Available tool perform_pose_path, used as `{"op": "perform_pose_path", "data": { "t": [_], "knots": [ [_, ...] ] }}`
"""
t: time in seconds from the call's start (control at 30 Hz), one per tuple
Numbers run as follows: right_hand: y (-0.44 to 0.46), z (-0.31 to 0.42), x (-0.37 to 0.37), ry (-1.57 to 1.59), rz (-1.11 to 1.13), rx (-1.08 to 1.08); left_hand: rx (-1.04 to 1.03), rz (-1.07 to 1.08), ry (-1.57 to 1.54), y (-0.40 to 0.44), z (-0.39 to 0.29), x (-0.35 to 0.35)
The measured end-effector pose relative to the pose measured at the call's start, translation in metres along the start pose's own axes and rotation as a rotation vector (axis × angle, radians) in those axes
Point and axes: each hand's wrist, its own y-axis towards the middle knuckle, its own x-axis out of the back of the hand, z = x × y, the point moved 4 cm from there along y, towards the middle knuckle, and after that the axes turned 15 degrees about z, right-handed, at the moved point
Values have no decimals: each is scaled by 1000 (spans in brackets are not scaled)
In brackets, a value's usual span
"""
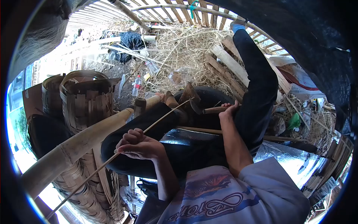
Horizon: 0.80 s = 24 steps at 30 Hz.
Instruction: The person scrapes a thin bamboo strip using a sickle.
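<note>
My left hand is closed around a long thin bamboo strip, which runs from the lower left up toward the middle. My right hand grips the wooden handle of a hooked knife above my lap. The strip's upper end lies close to the knife's blade; I cannot tell whether they touch. Beneath the left forearm is my bent dark-trousered leg. A thick bamboo pole passes beside that knee. Another thin stick lies across the lap, below the knife.
Woven bamboo baskets stand at the left. Straw covers the ground ahead, with wooden planks on it. A plastic bottle and a dark netted bundle lie farther forward. A slatted fence closes the far side.
</note>
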Motion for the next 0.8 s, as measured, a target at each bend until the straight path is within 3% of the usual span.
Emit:
{"op": "perform_pose_path", "data": {
  "t": [0.23,0.47,0.53,0.57,0.67,0.73,0.8],
  "knots": [
    [20,-18,-22,63,105,-84,32,-17,-41,-2,2,-1],
    [26,-35,4,98,-43,-11,17,-25,-12,-4,-2,-8],
    [25,-45,0,119,228,-183,12,-25,-5,-4,-1,-8],
    [23,-47,-2,118,227,-184,15,3,-21,-3,-1,-8],
    [26,-45,-2,124,201,-114,18,26,-34,-4,-2,-8],
    [30,-37,5,133,-79,27,13,23,-39,-3,-2,-8],
    [33,-37,7,146,-26,11,7,17,-9,-5,-2,-8]
  ]
}}
